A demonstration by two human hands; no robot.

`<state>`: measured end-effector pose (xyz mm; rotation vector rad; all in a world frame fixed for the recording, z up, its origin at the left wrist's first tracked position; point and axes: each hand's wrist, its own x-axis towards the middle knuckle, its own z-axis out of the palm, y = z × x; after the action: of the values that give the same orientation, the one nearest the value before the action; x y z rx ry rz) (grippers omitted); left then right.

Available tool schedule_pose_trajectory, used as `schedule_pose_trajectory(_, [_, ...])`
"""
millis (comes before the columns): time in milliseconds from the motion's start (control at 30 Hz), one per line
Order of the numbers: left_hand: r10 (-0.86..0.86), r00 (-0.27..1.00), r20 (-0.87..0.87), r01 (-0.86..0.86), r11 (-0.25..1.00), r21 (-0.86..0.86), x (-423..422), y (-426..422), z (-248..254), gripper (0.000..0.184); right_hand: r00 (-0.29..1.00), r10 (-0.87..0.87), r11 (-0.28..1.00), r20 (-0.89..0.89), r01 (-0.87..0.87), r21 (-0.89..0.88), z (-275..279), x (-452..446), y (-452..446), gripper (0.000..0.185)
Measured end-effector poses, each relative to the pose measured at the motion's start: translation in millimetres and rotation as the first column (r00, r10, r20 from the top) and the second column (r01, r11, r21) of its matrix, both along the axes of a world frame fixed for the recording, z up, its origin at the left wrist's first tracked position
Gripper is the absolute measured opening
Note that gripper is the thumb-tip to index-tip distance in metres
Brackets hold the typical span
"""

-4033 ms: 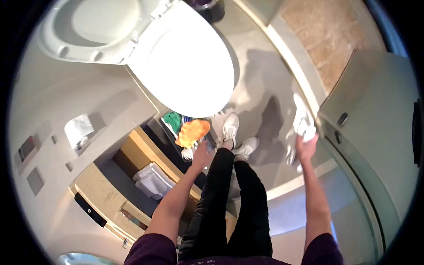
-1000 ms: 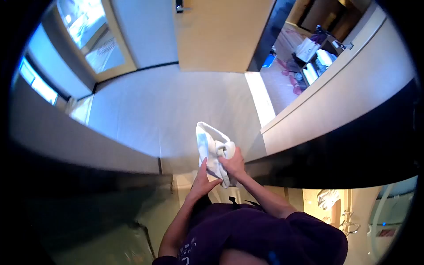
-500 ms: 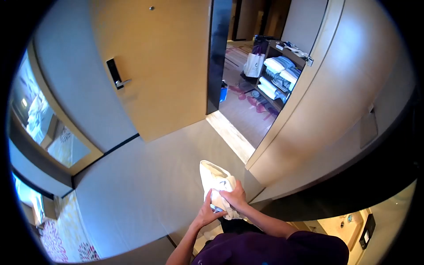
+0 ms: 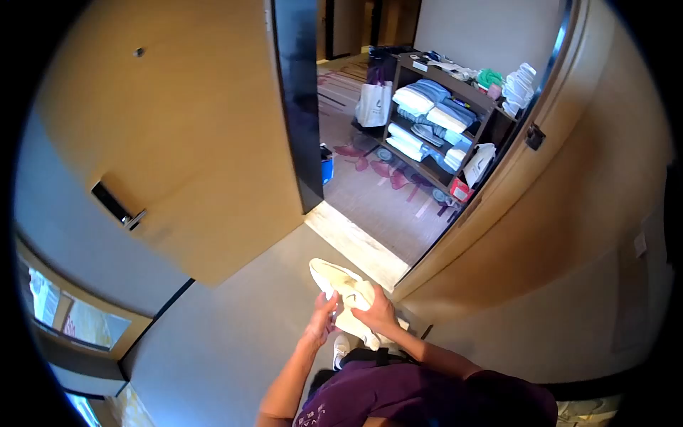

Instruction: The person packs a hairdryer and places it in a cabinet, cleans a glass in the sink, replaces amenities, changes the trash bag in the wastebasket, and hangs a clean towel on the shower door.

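Observation:
In front of my body I hold a bundle of white cloth (image 4: 334, 276) with a rounded, rimmed far end. My left hand (image 4: 323, 317) grips its near left side, with the thumb on top. On the right side, my right hand (image 4: 378, 314) is closed around the folds. Part of the cloth hangs down between my forearms. My fingers hide some of the bundle, and I cannot tell whether it is one piece or several.
A wooden door (image 4: 192, 142) stands open at left. Past the light threshold (image 4: 356, 238), a dark cart (image 4: 491, 107) with folded towels (image 4: 420, 96) stands on the patterned corridor carpet (image 4: 359, 164). A white bag (image 4: 373, 104) hangs at its left. The door frame (image 4: 498, 192) rises at right.
My view has turned right and moved nearer the doorway, bringing more of the cart into sight. Both hands still hold the white cloth, and the left has shifted slightly along it.

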<state>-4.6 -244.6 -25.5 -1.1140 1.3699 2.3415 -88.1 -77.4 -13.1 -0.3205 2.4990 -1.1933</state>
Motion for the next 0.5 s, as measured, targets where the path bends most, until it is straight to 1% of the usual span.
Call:
schedule_pose_trajectory(33, [-0.017,1.000,0.008,0.017,1.000,0.010,-28,-8,9,0.101,0.996,0.048,0.999,-0.079,-0.046,0.017,6,-23,-8,0.071])
schedule_pose_trajectory(67, [-0.034,0.997,-0.073,0.041,0.994,0.098,-55,-15,20,0.096,0.996,0.083,0.997,-0.028,-0.084,0.000,14,-43,-13,0.070])
schedule_pose_trajectory(100, [-0.042,0.987,-0.153,0.070,0.980,0.186,-80,-20,28,0.091,0.998,0.068,0.998,-0.017,-0.068,0.007,18,-64,-18,0.070])
schedule_pose_trajectory(133, [-0.052,0.987,-0.149,0.090,0.962,0.259,-105,-25,20,0.077,0.988,0.130,0.991,-0.081,-0.127,0.048,21,-84,-23,0.071])
schedule_pose_trajectory(167, [-0.058,0.988,-0.140,0.094,0.960,0.263,-130,-29,21,0.077,0.969,0.203,0.977,-0.143,-0.192,0.089,24,-105,-29,0.071])
schedule_pose_trajectory(200, [-0.078,0.989,-0.129,0.112,0.953,0.282,-156,-32,21,0.070,0.957,0.239,0.967,-0.164,-0.220,0.127,27,-126,-33,0.069])
schedule_pose_trajectory(233, [-0.098,0.988,-0.119,0.130,0.944,0.302,-179,-35,18,0.064,0.960,0.233,0.968,-0.154,-0.214,0.128,28,-148,-37,0.069])
schedule_pose_trajectory(267, [-0.090,0.994,-0.059,0.105,0.934,0.342,-207,-39,9,0.056,0.953,0.242,0.966,-0.182,-0.219,0.138,26,-169,-42,0.068])
schedule_pose_trajectory(333, [-0.116,0.992,-0.053,0.127,0.917,0.379,-256,-49,-10,0.054,0.945,0.237,0.966,-0.226,-0.206,0.153,9,-213,-51,0.066])
schedule_pose_trajectory(367, [-0.134,0.989,-0.056,0.146,0.899,0.412,-283,-54,-14,0.053,0.947,0.237,0.966,-0.218,-0.207,0.154,3,-236,-55,0.066])
schedule_pose_trajectory(400, [-0.164,0.986,-0.039,0.163,0.861,0.483,-311,-61,-26,0.052,0.950,0.235,0.963,-0.205,-0.199,0.183,0,-261,-59,0.064])
schedule_pose_trajectory(433, [-0.165,0.986,-0.031,0.159,0.859,0.486,-336,-66,-34,0.052,0.953,0.233,0.958,-0.192,-0.191,0.212,-3,-286,-63,0.063])
schedule_pose_trajectory(467, [-0.210,0.977,-0.020,0.189,0.825,0.533,-368,-72,-38,0.052,0.945,0.222,0.962,-0.238,-0.173,0.211,-8,-313,-68,0.060])
schedule_pose_trajectory(500, [-0.256,0.967,-0.012,0.216,0.787,0.579,-401,-77,-42,0.053,0.946,0.215,0.964,-0.241,-0.166,0.208,-15,-339,-72,0.060])
